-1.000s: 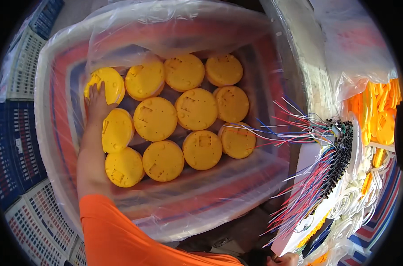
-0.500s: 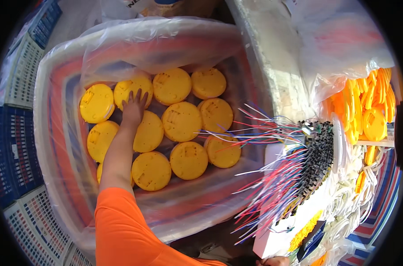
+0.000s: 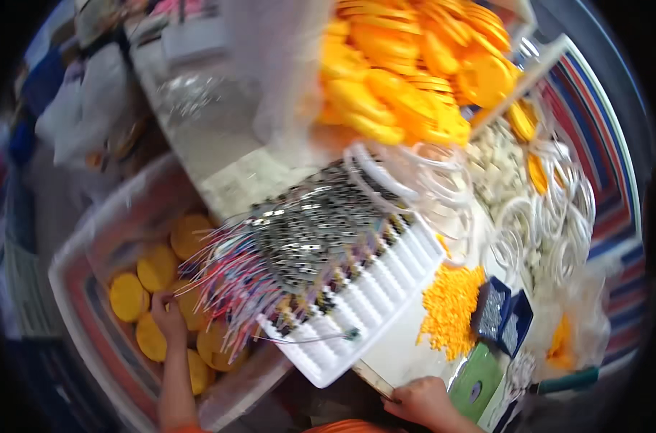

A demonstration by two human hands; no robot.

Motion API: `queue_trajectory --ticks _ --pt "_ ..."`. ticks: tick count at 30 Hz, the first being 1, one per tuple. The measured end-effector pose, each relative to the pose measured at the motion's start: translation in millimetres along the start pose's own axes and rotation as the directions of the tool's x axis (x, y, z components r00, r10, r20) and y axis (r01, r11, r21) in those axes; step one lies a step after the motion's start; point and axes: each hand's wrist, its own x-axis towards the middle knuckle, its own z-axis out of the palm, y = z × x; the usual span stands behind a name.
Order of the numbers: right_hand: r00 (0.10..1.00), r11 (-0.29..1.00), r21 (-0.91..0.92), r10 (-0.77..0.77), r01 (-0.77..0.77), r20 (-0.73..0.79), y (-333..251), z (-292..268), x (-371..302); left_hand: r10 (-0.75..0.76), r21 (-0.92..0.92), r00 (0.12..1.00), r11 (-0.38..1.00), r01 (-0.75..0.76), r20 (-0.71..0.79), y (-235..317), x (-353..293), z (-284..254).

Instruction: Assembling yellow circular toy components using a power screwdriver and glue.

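Note:
My left hand (image 3: 168, 317) reaches down into a plastic-lined box (image 3: 82, 285) among round yellow plastic cases (image 3: 129, 296). It is over or against one of them; blur hides how its fingers lie. At the table's front edge my right hand (image 3: 422, 401) is closed, knuckles up, and what it grips, if anything, is hidden. Between the hands, a white ribbed tray (image 3: 357, 307) bears a dense row of small dark circuit boards (image 3: 310, 224). Their red, white and blue wires (image 3: 230, 289) hang out over the box.
Stacked orange-yellow plastic parts (image 3: 414, 65) fill the far side. Coiled white cables (image 3: 544, 209) lie at the right. Near my right hand are a heap of small yellow pieces (image 3: 451, 310), blue bins (image 3: 492, 310) of tiny metal parts, a green disc (image 3: 476, 382) and a dark-green-handled tool (image 3: 567, 381).
The view has swung right, bringing more of the table into sight. My left hand was spread on a far-row yellow case; now its fingers are blurred. My right hand shows more fully.

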Motion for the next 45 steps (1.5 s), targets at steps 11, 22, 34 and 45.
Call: queue_trajectory --ticks 11,22,34,45 --pt "0.857 0.829 0.559 0.295 -0.010 -0.423 59.0 7.9 -95.1 0.774 -0.407 0.586 0.629 -0.663 0.242 393.8 49.0 68.2" --pt "0.388 0.616 0.773 0.756 -0.150 -0.527 56.6 41.0 -206.3 0.713 0.267 0.414 0.317 -0.910 0.566 502.9 113.7 348.1" --pt "0.673 0.113 0.970 0.703 0.213 -0.230 43.4 27.8 -189.2 0.858 -0.689 -0.491 -0.267 -0.674 0.148 537.2 -190.9 165.0" --pt "0.657 -0.056 0.959 0.739 0.277 -0.146 133.6 91.2 -223.3 0.798 -0.914 -0.525 0.077 -0.398 0.296 475.1 -323.0 83.8"
